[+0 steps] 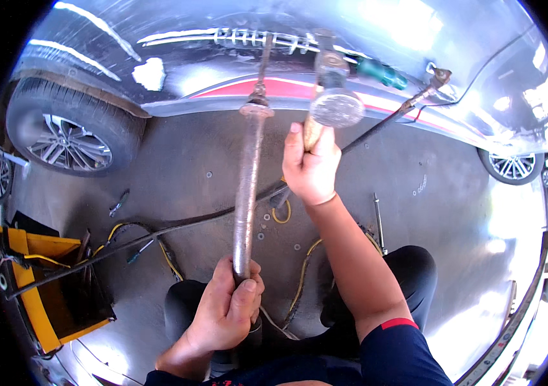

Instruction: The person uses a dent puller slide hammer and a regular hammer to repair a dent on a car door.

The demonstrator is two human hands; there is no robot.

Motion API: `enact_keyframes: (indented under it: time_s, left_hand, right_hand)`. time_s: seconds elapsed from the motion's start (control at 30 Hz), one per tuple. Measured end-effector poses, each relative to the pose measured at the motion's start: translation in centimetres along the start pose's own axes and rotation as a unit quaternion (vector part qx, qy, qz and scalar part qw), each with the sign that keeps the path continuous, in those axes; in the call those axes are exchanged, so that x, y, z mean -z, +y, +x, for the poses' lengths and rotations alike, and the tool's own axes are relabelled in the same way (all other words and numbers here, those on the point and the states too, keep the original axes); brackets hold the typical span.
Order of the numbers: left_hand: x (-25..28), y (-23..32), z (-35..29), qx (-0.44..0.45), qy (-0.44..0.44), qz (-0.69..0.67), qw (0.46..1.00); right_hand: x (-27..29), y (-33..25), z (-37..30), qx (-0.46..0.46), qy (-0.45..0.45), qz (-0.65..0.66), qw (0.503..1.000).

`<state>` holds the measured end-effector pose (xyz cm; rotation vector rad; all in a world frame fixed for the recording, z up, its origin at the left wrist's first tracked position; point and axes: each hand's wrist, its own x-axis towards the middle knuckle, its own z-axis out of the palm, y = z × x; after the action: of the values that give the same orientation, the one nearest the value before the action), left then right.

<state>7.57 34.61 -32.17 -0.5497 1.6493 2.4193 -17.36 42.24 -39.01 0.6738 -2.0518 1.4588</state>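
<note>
The left hand [229, 309] is curling fingers and thumb firmly around the lower end of a long metal rod [247, 186], probably steadying its line toward the metal tabs [242, 36] on the grey car panel [158, 19]; its thin tip is reaching among them, though whether it is hooking one is hard to tell. The right hand [312, 164] is wrapping its fingers around the handle of a hammer [338, 108], thumb pointing up, apparently for control, with the head sitting right of the rod.
</note>
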Motion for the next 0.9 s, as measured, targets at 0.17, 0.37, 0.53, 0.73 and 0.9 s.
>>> enact_keyframes:
  time_s: [0.17, 0.37, 0.53, 0.73, 0.9]
  left_hand:
    - [-0.8, 0.5, 0.0, -0.014, 0.043, 0.024, 0.999]
    - [-1.7, 0.3, 0.4, -0.014, 0.051, 0.004, 0.999]
    - [-2.0, 0.8, 0.2, -0.017, 0.082, 0.003, 0.996]
    - [-2.6, 0.1, 0.3, -0.014, 0.127, -0.004, 0.992]
    - [-2.5, -0.6, 0.2, -0.002, 0.148, -0.003, 0.989]
  right_hand:
    - [0.0, 0.1, -0.9, -0.045, -0.033, 0.055, 0.997]
    - [-3.0, 4.1, -13.7, -0.223, -0.131, 0.199, 0.945]
    - [-2.5, 5.2, -24.1, -0.359, -0.326, 0.071, 0.872]
    - [-1.9, 9.1, -31.2, -0.376, -0.434, -0.092, 0.814]
    - [-1.4, 11.3, -32.1, -0.359, -0.48, -0.128, 0.79]
